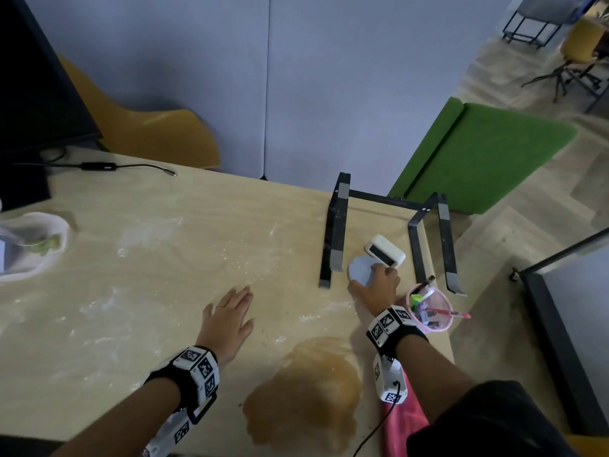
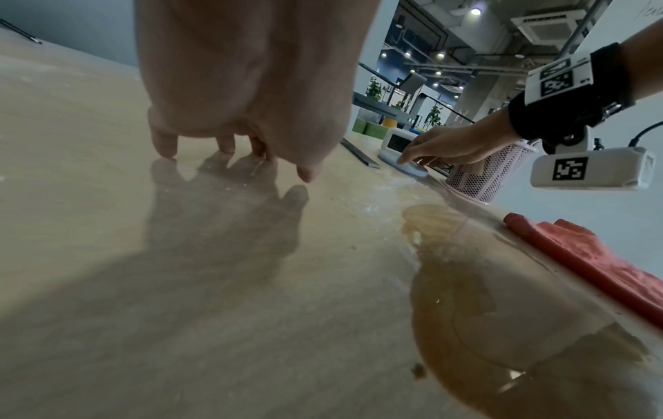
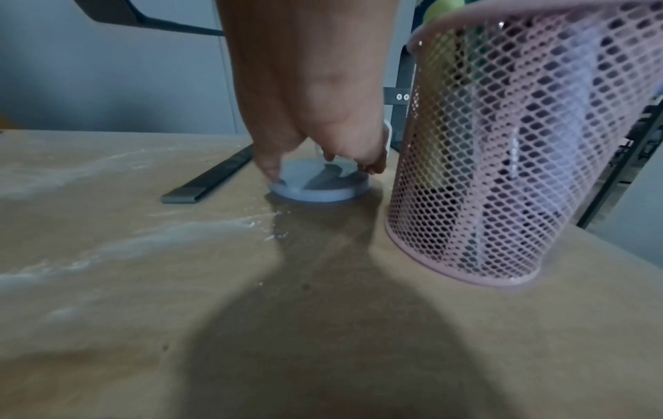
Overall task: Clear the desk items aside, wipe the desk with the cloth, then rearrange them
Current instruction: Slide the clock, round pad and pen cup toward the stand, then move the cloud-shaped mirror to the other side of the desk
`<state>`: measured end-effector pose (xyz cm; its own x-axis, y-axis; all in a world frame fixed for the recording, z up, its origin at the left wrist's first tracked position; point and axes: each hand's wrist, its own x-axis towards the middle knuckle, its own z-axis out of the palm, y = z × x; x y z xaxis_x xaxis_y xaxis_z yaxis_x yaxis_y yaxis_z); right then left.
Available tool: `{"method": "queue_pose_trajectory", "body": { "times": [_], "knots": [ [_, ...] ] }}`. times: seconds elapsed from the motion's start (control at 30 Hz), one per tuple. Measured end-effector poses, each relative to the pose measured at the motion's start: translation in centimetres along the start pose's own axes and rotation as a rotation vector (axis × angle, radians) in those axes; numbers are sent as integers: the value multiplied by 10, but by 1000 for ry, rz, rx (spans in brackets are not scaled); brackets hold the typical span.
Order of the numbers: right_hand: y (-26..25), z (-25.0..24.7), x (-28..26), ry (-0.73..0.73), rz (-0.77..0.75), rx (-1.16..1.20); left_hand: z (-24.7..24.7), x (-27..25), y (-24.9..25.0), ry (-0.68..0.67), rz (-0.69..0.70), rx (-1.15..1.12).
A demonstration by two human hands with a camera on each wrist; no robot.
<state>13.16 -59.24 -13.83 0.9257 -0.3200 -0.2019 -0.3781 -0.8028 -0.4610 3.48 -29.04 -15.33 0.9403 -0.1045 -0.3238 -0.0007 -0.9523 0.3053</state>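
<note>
Dusty desk [image 1: 184, 265], right hand [image 1: 375, 288] fingers [image 3: 269, 167] curled around flat blue disc [image 3: 319, 184].

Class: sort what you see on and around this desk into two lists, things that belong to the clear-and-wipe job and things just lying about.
Job:
- pale blue disc, under the right hand
- white clock
- pink mesh pen pot
- black stand
- pink cloth
- brown spill

Lying about:
- monitor
- yellow chair
- green panel
</note>
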Motion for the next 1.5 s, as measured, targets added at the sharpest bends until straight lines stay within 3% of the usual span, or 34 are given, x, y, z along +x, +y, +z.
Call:
{"method": "queue_pose_trajectory", "body": {
  "times": [0.37,0.5,0.6,0.8,1.03,1.17,1.33,1.5],
  "knots": [
    [-13,1,-18,-40,-68,-159,-17,1,-3,-78,28,57],
    [-36,23,-58,-64,-274,-135,-33,-15,-22,26,-8,-45],
    [-64,44,-85,-126,-332,-145,-45,-27,-49,111,-48,-109],
    [-150,94,-138,-169,-506,-147,-82,-61,-144,265,-220,-192],
    [-272,168,-181,-253,-720,-140,-134,-93,-258,381,-524,-334],
    [-337,197,-194,-311,-840,-146,-156,-99,-304,449,-567,-431],
    [-412,224,-197,-392,-848,-44,-168,-95,-342,502,-596,-549],
    [-477,257,-201,-529,-722,185,-148,-98,-366,474,-582,-538]
  ]
}}
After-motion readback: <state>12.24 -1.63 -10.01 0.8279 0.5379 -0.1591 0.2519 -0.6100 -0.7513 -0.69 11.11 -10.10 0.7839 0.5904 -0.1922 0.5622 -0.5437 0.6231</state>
